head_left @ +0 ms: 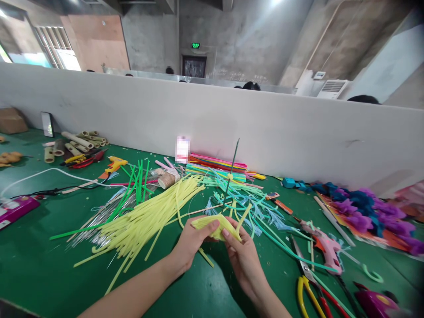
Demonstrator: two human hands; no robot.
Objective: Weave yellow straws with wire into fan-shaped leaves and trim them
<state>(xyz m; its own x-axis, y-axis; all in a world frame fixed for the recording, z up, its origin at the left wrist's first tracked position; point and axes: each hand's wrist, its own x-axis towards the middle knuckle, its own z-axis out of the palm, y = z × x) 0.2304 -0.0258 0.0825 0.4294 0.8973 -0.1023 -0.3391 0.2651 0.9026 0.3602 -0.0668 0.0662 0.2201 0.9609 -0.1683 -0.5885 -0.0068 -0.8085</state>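
Both of my hands grip a pale yellow piece (210,224) that looks folded or wound from pipe cleaners, with loose ends hanging out. My left hand (195,238) presses its thumb on the top from the left side. On the right side, my right hand (241,245) pinches the edge between thumb and fingers. Just behind rises a thin dark green stick (234,157) with a small yellow knot partway up; whether it joins the held piece I cannot tell. A big bundle of yellow pipe cleaners (142,221) lies left of my hands.
Scissors (306,269) and a pink glue gun (326,251) lie at right, near purple and blue fuzzy pieces (364,212). Tangled turquoise pipe cleaners (232,190) spread behind my hands. At left are a yellow glue gun (115,164) and bamboo tubes (79,141). A white partition (132,115) borders the table.
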